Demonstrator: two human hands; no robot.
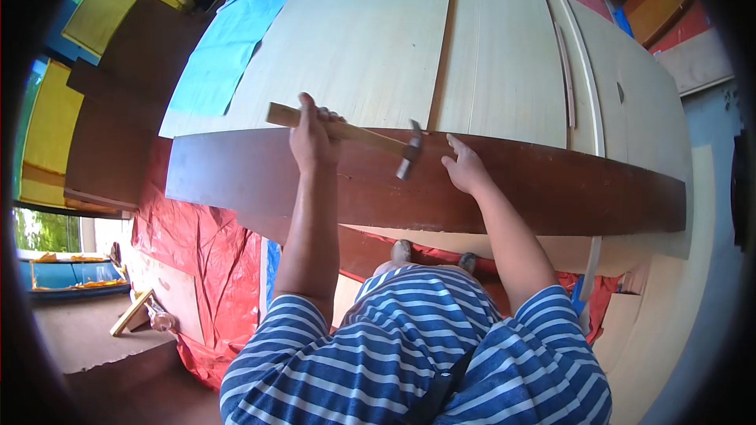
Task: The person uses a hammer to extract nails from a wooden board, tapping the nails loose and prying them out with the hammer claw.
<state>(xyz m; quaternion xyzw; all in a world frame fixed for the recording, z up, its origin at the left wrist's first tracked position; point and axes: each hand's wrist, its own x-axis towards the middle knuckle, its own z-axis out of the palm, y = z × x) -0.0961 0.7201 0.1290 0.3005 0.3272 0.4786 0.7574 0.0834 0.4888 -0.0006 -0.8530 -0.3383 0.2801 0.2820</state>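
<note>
My left hand (315, 135) is closed around the wooden handle of a claw hammer (374, 139). Slightly blurred, the metal head points to the right, above a long dark brown board (378, 189). My right hand (467, 167) is at the board's far edge, right of the hammer head, with its index finger stretched forward and thumb apart. No held object shows in it. The brown board lies across in front of me, along the near edge of pale wooden panels (362, 47).
A light blue sheet (228, 47) lies on the panels at left. A long pale strip (587, 71) and a thinner brown strip (565, 75) lie at right. Red plastic sheeting (189, 252) covers the floor at left. Dark brown boards (142, 55) stand beyond it.
</note>
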